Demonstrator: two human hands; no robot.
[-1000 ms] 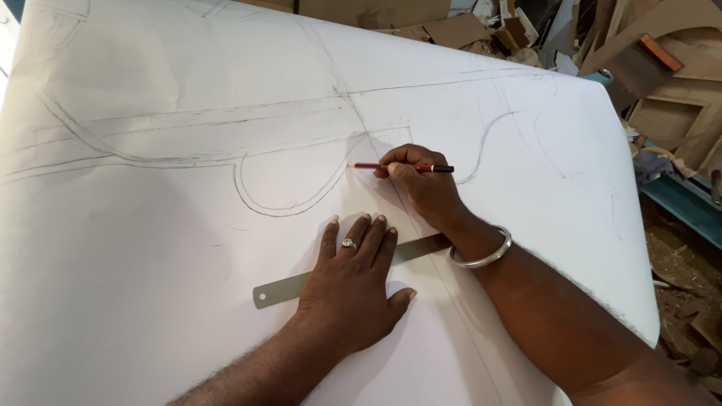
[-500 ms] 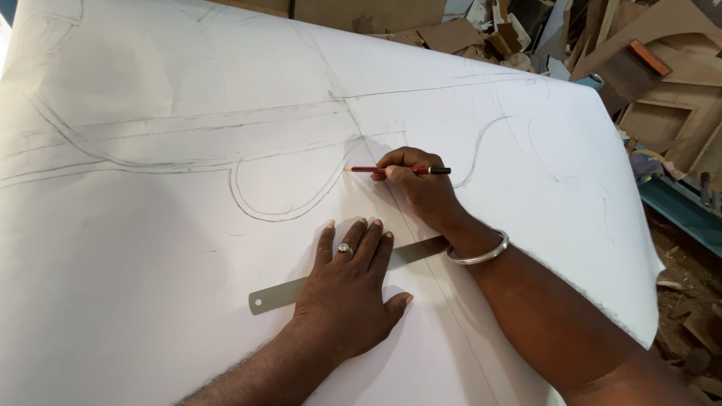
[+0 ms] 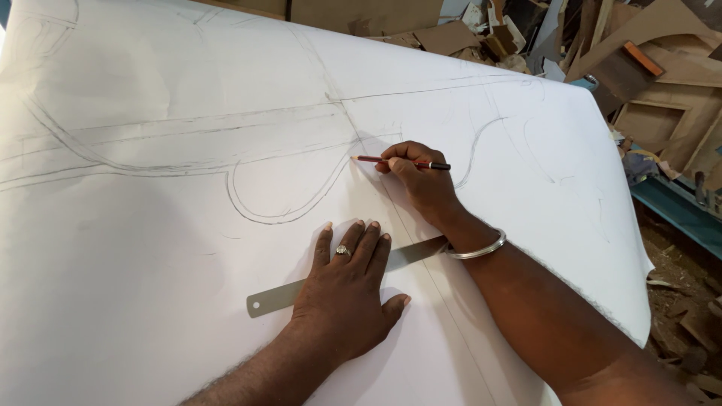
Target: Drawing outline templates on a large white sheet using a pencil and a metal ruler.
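A large white sheet (image 3: pixel 150 301) with pencilled curves and long lines covers the work surface. My right hand (image 3: pixel 421 184) grips a red pencil (image 3: pixel 398 161), its tip touching the sheet near where a curved line meets a straight one. A metal bangle sits on that wrist. My left hand (image 3: pixel 346 289), wearing a ring, lies flat with fingers spread on a grey metal ruler (image 3: pixel 274 298). The ruler runs from lower left up toward my right wrist, its middle hidden under the palm.
The sheet's right edge (image 3: pixel 639 286) drops off toward a floor strewn with wood scraps. Cardboard and wooden board pieces (image 3: pixel 662 68) are piled behind and to the right. A teal bar (image 3: pixel 677 210) runs along the right side.
The pencil tip has shifted slightly along the drawn line; the view has moved a little. My left hand stays pressed on the ruler.
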